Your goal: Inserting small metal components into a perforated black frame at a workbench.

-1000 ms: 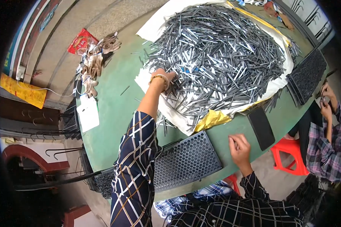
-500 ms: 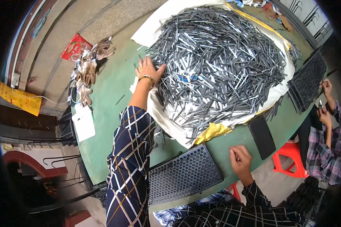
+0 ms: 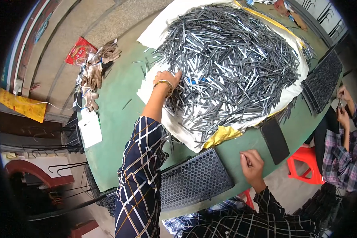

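Note:
A large heap of thin dark grey strips (image 3: 234, 63) lies on a spread white woven sack (image 3: 148, 83) on the green table. My left hand (image 3: 167, 79), with a beaded bracelet at the wrist, rests on the heap's left edge. Its thumb stands apart from the bent fingers, whose tips are partly hidden among the strips. By the table's near edge, my right hand (image 3: 252, 164) is curled closed, with nothing visible in it. Between my forearms lies a black tray full of round holes (image 3: 196, 180). A flat black rectangular piece (image 3: 274, 142) lies beyond my right hand.
A second black tray, filled with upright strips (image 3: 323, 81), sits at the right edge beside another person's hands (image 3: 344, 105). Work gloves (image 3: 93, 75), a red packet (image 3: 79, 50) and a white card (image 3: 90, 129) line the left edge. A red stool (image 3: 305, 164) stands below at right.
My left hand has moved right and slightly down along the heap's edge. Its spread fingers have bent, and more of the white sack shows beside it. My right hand has stayed nearly still.

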`<control>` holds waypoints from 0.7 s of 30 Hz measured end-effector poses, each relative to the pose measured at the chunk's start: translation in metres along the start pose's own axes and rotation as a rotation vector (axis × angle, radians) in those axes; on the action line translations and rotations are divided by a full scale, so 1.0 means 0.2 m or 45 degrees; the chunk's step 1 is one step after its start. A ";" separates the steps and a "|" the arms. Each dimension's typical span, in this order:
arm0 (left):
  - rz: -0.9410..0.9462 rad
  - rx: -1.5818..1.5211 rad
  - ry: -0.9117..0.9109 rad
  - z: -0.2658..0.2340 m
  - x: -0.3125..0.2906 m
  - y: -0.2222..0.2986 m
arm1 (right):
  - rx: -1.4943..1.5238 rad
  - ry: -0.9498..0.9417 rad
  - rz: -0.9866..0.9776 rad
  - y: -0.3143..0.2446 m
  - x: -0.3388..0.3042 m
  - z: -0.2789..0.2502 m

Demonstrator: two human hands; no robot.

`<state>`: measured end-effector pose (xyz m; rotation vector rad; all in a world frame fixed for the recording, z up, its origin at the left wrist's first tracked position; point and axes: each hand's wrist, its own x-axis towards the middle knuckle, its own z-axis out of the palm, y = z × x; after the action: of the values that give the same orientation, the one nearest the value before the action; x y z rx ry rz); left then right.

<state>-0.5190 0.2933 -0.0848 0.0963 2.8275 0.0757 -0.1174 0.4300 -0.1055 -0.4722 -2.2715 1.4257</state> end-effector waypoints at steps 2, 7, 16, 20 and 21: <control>-0.045 -0.084 -0.096 -0.01 -0.03 0.03 | -0.025 -0.004 0.016 0.00 0.00 -0.01; -0.083 -0.045 -0.131 -0.06 -0.04 0.03 | -0.021 0.000 0.041 -0.01 -0.01 0.00; -0.108 -0.420 -0.324 -0.08 -0.06 0.07 | -0.049 -0.001 0.070 -0.01 -0.01 -0.01; -0.113 -0.449 -0.230 -0.05 -0.05 0.06 | -0.054 -0.007 0.079 0.00 -0.01 -0.01; -0.091 -0.404 -0.230 -0.05 -0.06 0.07 | -0.056 -0.004 0.081 0.00 -0.01 -0.01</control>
<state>-0.5104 0.3055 -0.0712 -0.0652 2.5984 0.4716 -0.1137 0.4305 -0.1049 -0.5618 -2.3136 1.4097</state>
